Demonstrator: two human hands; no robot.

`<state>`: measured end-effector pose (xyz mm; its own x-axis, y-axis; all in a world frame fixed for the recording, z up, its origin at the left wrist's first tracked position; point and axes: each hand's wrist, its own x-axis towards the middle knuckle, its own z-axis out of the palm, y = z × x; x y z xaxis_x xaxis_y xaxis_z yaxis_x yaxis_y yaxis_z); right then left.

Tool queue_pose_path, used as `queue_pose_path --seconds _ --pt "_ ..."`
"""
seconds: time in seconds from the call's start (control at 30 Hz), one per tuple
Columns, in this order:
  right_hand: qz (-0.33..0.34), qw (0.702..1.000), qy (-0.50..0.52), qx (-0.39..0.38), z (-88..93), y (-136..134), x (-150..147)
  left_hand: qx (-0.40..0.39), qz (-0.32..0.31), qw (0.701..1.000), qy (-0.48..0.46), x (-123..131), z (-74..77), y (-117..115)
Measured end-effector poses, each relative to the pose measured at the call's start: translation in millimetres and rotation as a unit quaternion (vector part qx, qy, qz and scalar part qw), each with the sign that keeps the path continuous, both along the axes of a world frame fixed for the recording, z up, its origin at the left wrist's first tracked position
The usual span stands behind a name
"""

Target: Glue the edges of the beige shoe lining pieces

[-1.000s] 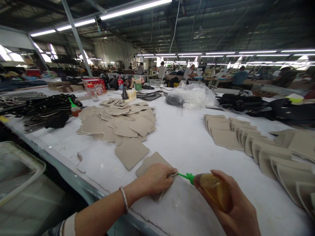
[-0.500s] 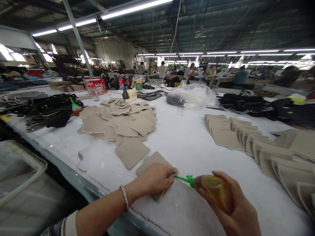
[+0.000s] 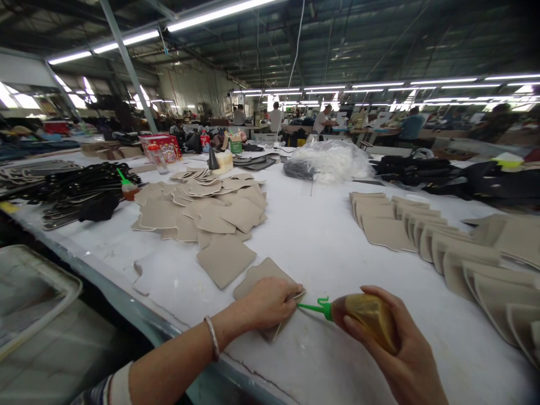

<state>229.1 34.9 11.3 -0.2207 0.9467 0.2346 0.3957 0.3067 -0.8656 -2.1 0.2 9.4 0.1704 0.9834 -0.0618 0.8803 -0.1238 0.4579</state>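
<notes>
My right hand [image 3: 403,343] is wrapped around a squeeze bottle [image 3: 365,318] of amber glue, tilted almost flat. Its thin green nozzle points left, with the tip at the edge of a beige leather-like piece [image 3: 257,278] on the table. Across that piece lies my left hand [image 3: 272,304], fingers closed on its right edge; the fingertips are partly hidden, and a corner sticks out past them. Just behind is another flat beige piece [image 3: 225,261], beside a loose heap of similar pieces [image 3: 202,208].
Beige pieces stand overlapped in rows [image 3: 447,247] on the right of the white table [image 3: 307,225]. Black straps [image 3: 76,185] and a second glue bottle [image 3: 129,188] are at left. A plastic bag [image 3: 329,160] sits farther back. A pale bin [image 3: 37,298] stands below the near edge.
The nozzle tip has shifted slightly left and down along the piece's edge, closer to my left fingers. My left hand stays on the piece. The view has shifted a little.
</notes>
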Motion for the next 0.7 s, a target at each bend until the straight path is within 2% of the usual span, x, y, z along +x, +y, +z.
queue_pose_path --seconds 0.1,0.27,0.43,0.6,0.7 --pt "-0.019 1.0 -0.004 0.004 -0.9 1 0 0.002 -0.006 1.0 -0.002 0 0.6 0" --pt "0.048 0.997 0.037 -0.053 -3.1 -7 -1 -0.011 0.003 1.0 -0.023 -1 -2.6 1" --pt "0.013 0.998 0.034 -0.044 -6.6 -8 1 -0.008 0.007 0.999 -0.037 0 -4.8 0" --pt "0.06 0.995 0.055 -0.051 -12.1 -16 0 -0.006 0.015 0.999 -0.051 0 -6.8 -2" --pt "0.039 0.997 0.05 -0.047 -12.7 -18 1 0.007 0.019 0.998 -0.062 0 -7.9 -3"
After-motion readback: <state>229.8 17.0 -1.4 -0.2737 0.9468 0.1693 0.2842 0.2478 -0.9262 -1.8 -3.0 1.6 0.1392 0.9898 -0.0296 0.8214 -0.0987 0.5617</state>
